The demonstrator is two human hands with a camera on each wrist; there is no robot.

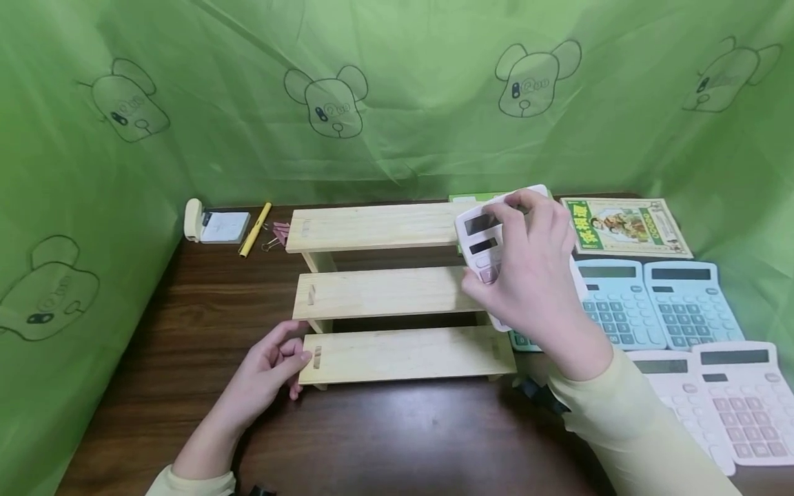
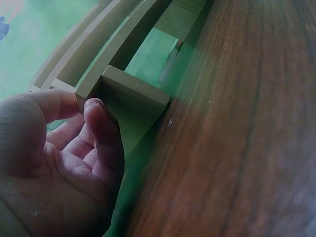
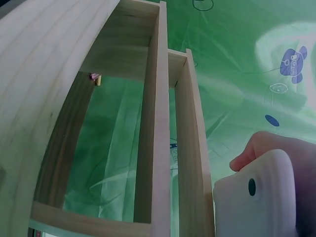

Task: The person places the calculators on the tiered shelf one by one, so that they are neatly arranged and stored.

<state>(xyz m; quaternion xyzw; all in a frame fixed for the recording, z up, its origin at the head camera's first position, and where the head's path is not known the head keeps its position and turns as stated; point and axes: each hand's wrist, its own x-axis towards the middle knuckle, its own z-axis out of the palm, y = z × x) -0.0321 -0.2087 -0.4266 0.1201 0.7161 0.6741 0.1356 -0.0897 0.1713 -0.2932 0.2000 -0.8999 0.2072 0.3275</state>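
A three-tier wooden rack (image 1: 403, 355) stands on the dark table. My left hand (image 1: 267, 372) pinches the left end of its lowest board, and the left wrist view shows thumb and fingertip (image 2: 94, 111) at the board's corner. Over the rack's right end, my right hand (image 1: 533, 275) grips a pale pinkish-white calculator (image 1: 469, 238) by its edges. The calculator is tilted, its display up and partly covered by the fingers. In the right wrist view the calculator's back (image 3: 234, 197) shows beside the rack's boards (image 3: 192, 143).
Blue calculators (image 1: 688, 303) lie right of the rack, with pale pink calculators (image 1: 747, 406) nearer, partly behind my right sleeve. A picture booklet (image 1: 626, 227) lies at the back right. At the back left are a yellow pen (image 1: 255, 231), pink clips (image 1: 280, 232) and a white pad (image 1: 226, 227). Green cloth encloses the table.
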